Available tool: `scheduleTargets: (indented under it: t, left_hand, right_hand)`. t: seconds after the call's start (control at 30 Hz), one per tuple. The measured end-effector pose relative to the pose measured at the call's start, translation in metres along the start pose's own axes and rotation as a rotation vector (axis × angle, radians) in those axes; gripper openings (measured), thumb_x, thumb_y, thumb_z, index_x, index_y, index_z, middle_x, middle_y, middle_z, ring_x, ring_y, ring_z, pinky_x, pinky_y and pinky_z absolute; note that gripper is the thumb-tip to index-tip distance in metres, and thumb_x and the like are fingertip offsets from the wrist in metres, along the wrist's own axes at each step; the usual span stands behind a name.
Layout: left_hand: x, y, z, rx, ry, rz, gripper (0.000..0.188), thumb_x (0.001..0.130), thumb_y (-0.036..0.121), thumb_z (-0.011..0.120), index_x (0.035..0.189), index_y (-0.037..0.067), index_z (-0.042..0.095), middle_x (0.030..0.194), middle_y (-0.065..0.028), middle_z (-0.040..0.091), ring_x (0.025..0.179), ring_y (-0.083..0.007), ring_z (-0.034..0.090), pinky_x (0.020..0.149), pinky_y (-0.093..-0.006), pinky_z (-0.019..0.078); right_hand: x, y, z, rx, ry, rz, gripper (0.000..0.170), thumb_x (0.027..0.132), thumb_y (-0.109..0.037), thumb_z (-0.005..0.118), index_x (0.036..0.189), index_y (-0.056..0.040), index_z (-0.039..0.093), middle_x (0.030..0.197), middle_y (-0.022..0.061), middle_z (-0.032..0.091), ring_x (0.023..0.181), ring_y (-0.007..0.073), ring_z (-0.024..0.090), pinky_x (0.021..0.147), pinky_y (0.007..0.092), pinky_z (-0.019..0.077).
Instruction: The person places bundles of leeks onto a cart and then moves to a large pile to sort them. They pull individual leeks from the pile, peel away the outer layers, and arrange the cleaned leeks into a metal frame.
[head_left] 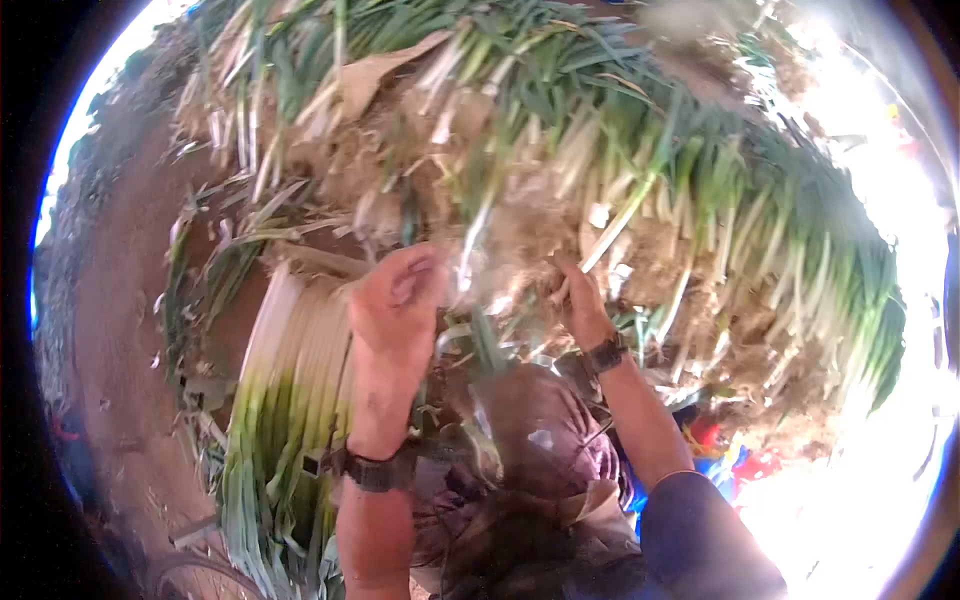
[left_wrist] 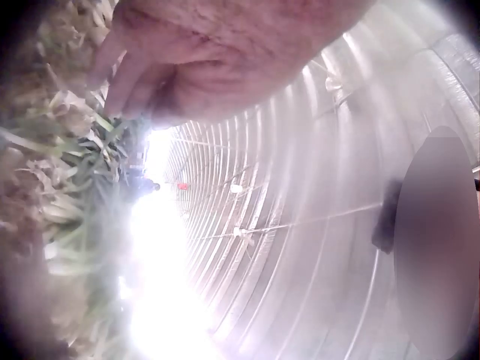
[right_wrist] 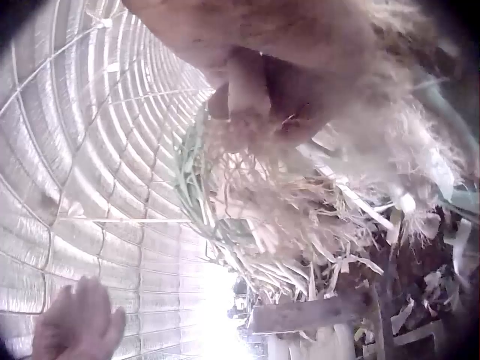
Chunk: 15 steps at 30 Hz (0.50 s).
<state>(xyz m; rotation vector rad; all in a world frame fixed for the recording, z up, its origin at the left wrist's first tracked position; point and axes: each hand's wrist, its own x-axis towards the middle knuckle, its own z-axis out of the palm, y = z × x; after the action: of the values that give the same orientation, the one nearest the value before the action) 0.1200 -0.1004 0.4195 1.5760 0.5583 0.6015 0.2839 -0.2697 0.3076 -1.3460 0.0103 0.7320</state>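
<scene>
My right hand (head_left: 582, 305) reaches over the pile in the head view, its fingers curled at the root end of a leek (head_left: 632, 212) whose stalk slants up and away to the right. In the right wrist view, tangled dry roots (right_wrist: 251, 139) hang right at the curled fingers. My left hand (head_left: 400, 280) is raised near the pile, fingers loosely bent and nothing visible in them. From the right wrist it shows as a hand (right_wrist: 79, 322) with fingers spread. Trimmed leeks (head_left: 290, 360) lie side by side next to the left forearm, white ends away from me.
A long heap of leeks (head_left: 790, 225) with soil-covered roots curves across the far side. Loose leaf scraps (head_left: 240, 250) litter the ground at left. A wooden bar (right_wrist: 300, 316) stands by the trimmed stalks. Arched greenhouse ribs (left_wrist: 300, 187) rise around. A bicycle wheel (head_left: 205, 575) shows at lower left.
</scene>
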Motion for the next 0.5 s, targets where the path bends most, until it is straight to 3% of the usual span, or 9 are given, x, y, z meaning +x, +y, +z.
scheduleTargets:
  t: [0.03,0.07,0.1,0.17,0.23,0.27,0.3,0.37,0.5]
  left_hand:
    - [0.003,0.001,0.005,0.028,-0.013,0.013,0.023,0.093,0.008,0.067,0.114,-0.001,0.069,0.105,-0.0096,0.071,0.098,-0.0150,0.067,0.091,-0.0290,0.0527]
    - [0.007,0.001,0.009,0.010,-0.027,-0.048,0.022,0.092,0.007,0.068,0.112,-0.001,0.069,0.105,-0.0092,0.071,0.099,-0.0161,0.067,0.092,-0.0291,0.0526]
    - [0.009,-0.003,0.016,-0.018,-0.072,-0.058,0.022,0.092,0.007,0.068,0.112,-0.001,0.069,0.105,-0.0092,0.071,0.099,-0.0161,0.067,0.092,-0.0291,0.0526]
    - [0.013,-0.009,0.022,-0.020,-0.086,-0.002,0.023,0.092,0.004,0.067,0.114,-0.004,0.067,0.104,-0.0093,0.071,0.094,-0.0136,0.067,0.084,-0.0257,0.0537]
    - [0.015,-0.020,0.033,-0.041,-0.115,0.052,0.022,0.092,0.004,0.067,0.113,-0.004,0.067,0.103,-0.0090,0.071,0.095,-0.0127,0.066,0.085,-0.0246,0.0525]
    - [0.015,-0.021,0.038,-0.069,-0.144,0.039,0.022,0.092,0.004,0.067,0.113,-0.004,0.067,0.102,-0.0089,0.071,0.095,-0.0127,0.066,0.086,-0.0244,0.0521]
    - [0.014,-0.022,0.044,-0.096,-0.173,0.027,0.022,0.092,0.004,0.067,0.113,-0.005,0.067,0.102,-0.0088,0.071,0.096,-0.0126,0.066,0.086,-0.0242,0.0517]
    - [0.015,-0.024,0.051,-0.065,-0.192,0.037,0.023,0.091,0.004,0.067,0.113,-0.005,0.067,0.102,-0.0093,0.071,0.096,-0.0131,0.066,0.086,-0.0246,0.0518]
    - [0.014,-0.034,0.062,-0.016,-0.258,0.063,0.026,0.092,0.009,0.068,0.113,-0.006,0.067,0.102,-0.0093,0.071,0.095,-0.0135,0.066,0.084,-0.0253,0.0520]
  right_hand:
    - [-0.016,-0.009,-0.018,-0.043,0.093,0.065,0.027,0.090,-0.030,0.072,0.100,-0.0048,0.068,0.079,0.0053,0.063,0.079,0.0191,0.064,0.075,0.0361,0.0539]
    - [0.002,0.057,-0.078,-0.428,0.179,-0.562,0.026,0.091,-0.025,0.069,0.100,-0.0011,0.069,0.072,0.0030,0.062,0.074,0.0160,0.064,0.064,0.0332,0.0514]
    - [-0.014,0.029,-0.083,-0.261,0.314,-0.121,0.027,0.089,-0.020,0.069,0.103,0.0025,0.067,0.076,0.0033,0.064,0.075,0.0153,0.063,0.059,0.0320,0.0490]
    - [-0.033,0.040,-0.132,-0.295,0.539,-0.095,0.029,0.086,-0.018,0.071,0.105,0.0033,0.066,0.081,0.0054,0.065,0.080,0.0166,0.063,0.061,0.0323,0.0485]
    - [-0.049,0.046,-0.176,-0.863,0.783,-0.330,0.028,0.085,-0.019,0.072,0.105,0.0007,0.065,0.081,0.0048,0.065,0.077,0.0164,0.061,0.062,0.0319,0.0482]
    - [-0.050,0.054,-0.191,-1.163,0.863,-0.683,0.031,0.086,-0.020,0.071,0.109,-0.0006,0.063,0.083,0.0046,0.061,0.072,0.0148,0.057,0.060,0.0330,0.0471]
    - [-0.047,0.060,-0.205,-1.162,0.881,-0.678,0.031,0.086,-0.020,0.071,0.109,-0.0006,0.063,0.083,0.0046,0.061,0.072,0.0148,0.057,0.060,0.0330,0.0471]
    - [-0.034,0.057,-0.219,-0.809,0.694,-0.145,0.030,0.088,-0.020,0.068,0.110,-0.0004,0.064,0.084,0.0047,0.058,0.069,0.0146,0.053,0.061,0.0328,0.0468]
    - [-0.050,0.013,-0.161,-0.011,0.148,-0.315,0.026,0.095,-0.026,0.062,0.098,-0.0018,0.070,0.074,0.0019,0.057,0.063,0.0106,0.051,0.053,0.0262,0.0422]
